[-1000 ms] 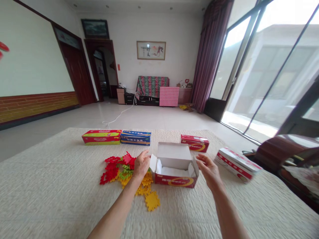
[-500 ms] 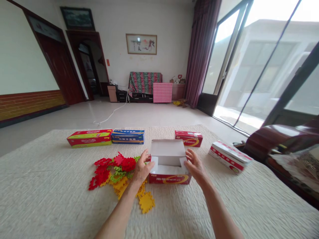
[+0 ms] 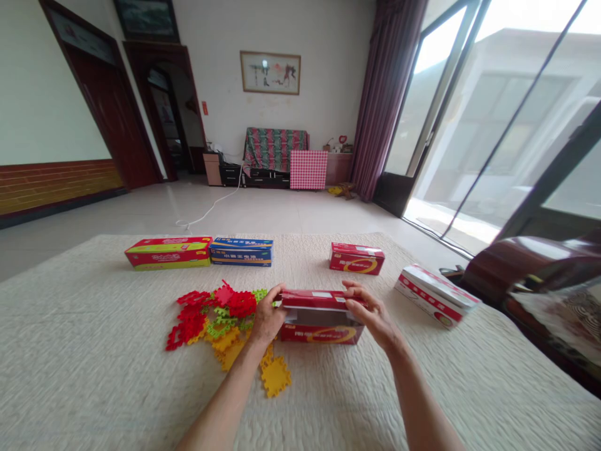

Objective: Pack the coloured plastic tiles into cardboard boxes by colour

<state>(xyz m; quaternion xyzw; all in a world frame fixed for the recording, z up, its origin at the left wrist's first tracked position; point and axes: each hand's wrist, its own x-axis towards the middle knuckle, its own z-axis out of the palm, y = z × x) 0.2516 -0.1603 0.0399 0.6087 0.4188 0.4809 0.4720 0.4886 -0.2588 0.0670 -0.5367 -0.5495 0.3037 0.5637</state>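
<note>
A red cardboard box (image 3: 322, 334) with a yellow ring printed on its front stands on the pale quilted cover. Its lid (image 3: 312, 299) is tipped most of the way down, and a dark gap shows below the lid's front edge. My left hand (image 3: 268, 317) grips the left end of the box, thumb near the gap. At the right end, my right hand (image 3: 372, 314) curls its fingers over the lid, with the thumb near the front edge. Against the left hand's side lies a pile of red, green and yellow plastic puzzle tiles (image 3: 225, 322).
Behind, a red-and-green box (image 3: 171, 257) touches a blue box (image 3: 241, 253). A second red box (image 3: 357, 259) stands beyond my right hand, with a white-and-red box (image 3: 434, 299) farther right. The quilted cover (image 3: 117, 351) spreads underneath, its far edge meeting the tiled floor.
The box lid, upright and showing its white inside before, has swung down toward me, so its red top shows. My right fingers have moved onto the lid. The view has tilted slightly downward.
</note>
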